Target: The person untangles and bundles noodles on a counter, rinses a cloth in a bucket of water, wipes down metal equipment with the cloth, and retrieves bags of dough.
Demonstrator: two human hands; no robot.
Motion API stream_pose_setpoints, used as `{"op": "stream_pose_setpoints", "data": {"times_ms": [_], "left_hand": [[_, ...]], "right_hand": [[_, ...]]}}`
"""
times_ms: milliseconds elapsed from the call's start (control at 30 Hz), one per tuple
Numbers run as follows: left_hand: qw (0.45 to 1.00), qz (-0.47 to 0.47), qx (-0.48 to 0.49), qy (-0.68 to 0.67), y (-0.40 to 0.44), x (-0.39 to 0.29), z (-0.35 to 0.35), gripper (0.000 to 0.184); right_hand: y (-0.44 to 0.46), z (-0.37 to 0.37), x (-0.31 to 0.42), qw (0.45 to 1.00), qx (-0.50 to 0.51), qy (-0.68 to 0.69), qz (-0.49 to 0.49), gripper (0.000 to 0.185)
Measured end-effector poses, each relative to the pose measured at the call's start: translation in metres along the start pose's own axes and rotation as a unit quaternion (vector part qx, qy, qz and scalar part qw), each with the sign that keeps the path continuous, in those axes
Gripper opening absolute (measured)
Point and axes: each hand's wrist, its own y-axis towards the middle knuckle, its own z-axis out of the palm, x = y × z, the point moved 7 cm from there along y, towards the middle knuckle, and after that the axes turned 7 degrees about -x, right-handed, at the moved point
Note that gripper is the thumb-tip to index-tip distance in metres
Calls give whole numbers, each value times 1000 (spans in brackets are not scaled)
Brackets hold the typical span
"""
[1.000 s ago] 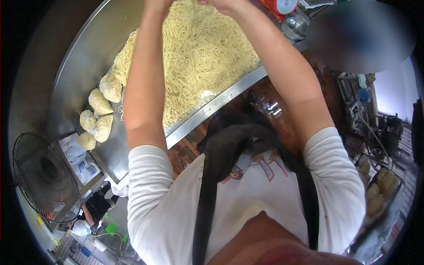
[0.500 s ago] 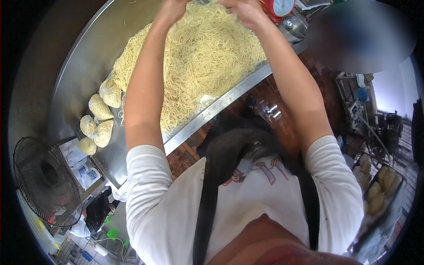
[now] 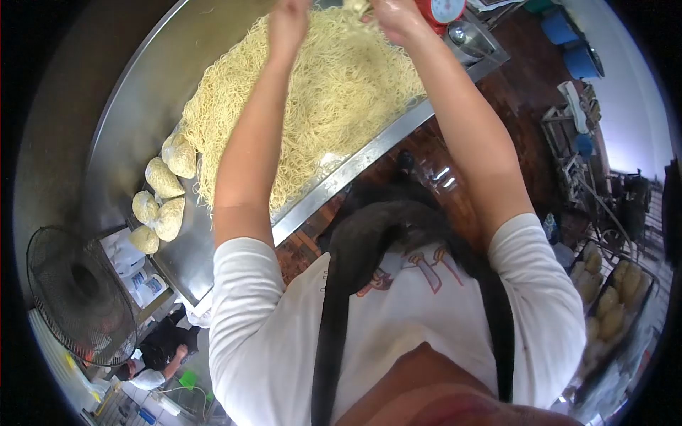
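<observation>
In the head view, a pale, blurred bunch (image 3: 357,9), apparently of noodle strands, was held at the fingertips of the right hand (image 3: 396,20); what the left hand (image 3: 288,21) gripped could not be told, its fingers being cut off. Below both grips, thin yellow noodles (image 3: 341,99) were heaped in a springy tangle on a smooth steel table (image 3: 355,169), whose edge probably kept strands from falling. Just beside the right grip, a red dial scale (image 3: 446,10) was presumably set within reach. Leftward of the left grip, bulging clear plastic bags (image 3: 164,177) were grouped, likely for separation.
</observation>
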Motion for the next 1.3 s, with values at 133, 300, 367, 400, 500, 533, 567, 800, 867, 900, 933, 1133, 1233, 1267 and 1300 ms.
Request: {"op": "stream_pose_setpoints", "data": {"times_ms": [133,300,367,400,500,533,567,800,867,900,933,1133,1233,1267,1300], "left_hand": [[958,13,201,206,-92,117,109,33],[937,-36,175,299,-119,133,146,33],[940,-39,152,304,-115,151,166,31],[945,-60,177,267,-109,155,174,30],[957,-179,215,76,-93,148,165,28],[945,-257,199,-42,-87,123,146,28],[948,-256,189,-23,-69,101,127,29],[953,-12,194,231,6,67,47,56],[939,21,208,273,-4,69,54,68],[951,-25,232,203,-18,65,57,70],[955,-72,257,132,-35,58,61,71],[953,39,300,0,-143,-7,160,86],[933,23,355,-61,-180,-33,225,77],[917,-10,391,-83,-195,-44,246,73],[908,-16,408,-92,-205,-56,261,67]], "right_hand": [[-24,16,-63,990,33,-126,53,55],[-32,1,-77,980,-136,-132,-60,50],[-48,-10,-72,975,-150,-145,-70,50],[-55,-15,-72,973,-157,-153,-74,50],[-74,33,-128,978,-107,-153,-89,50],[-70,22,-121,985,-8,-171,-17,43],[-71,2,-120,989,-4,-88,120,42],[-84,-27,-116,810,-71,413,410,60],[-91,45,-182,688,21,657,308,67],[-96,30,-183,712,-2,623,322,57],[-100,3,-166,734,-25,589,338,47],[-120,-16,-163,767,10,507,392,32],[-122,-37,-164,751,60,561,343,31],[-125,-43,-176,754,42,560,342,30],[-130,-56,-186,737,25,582,341,30]]}}
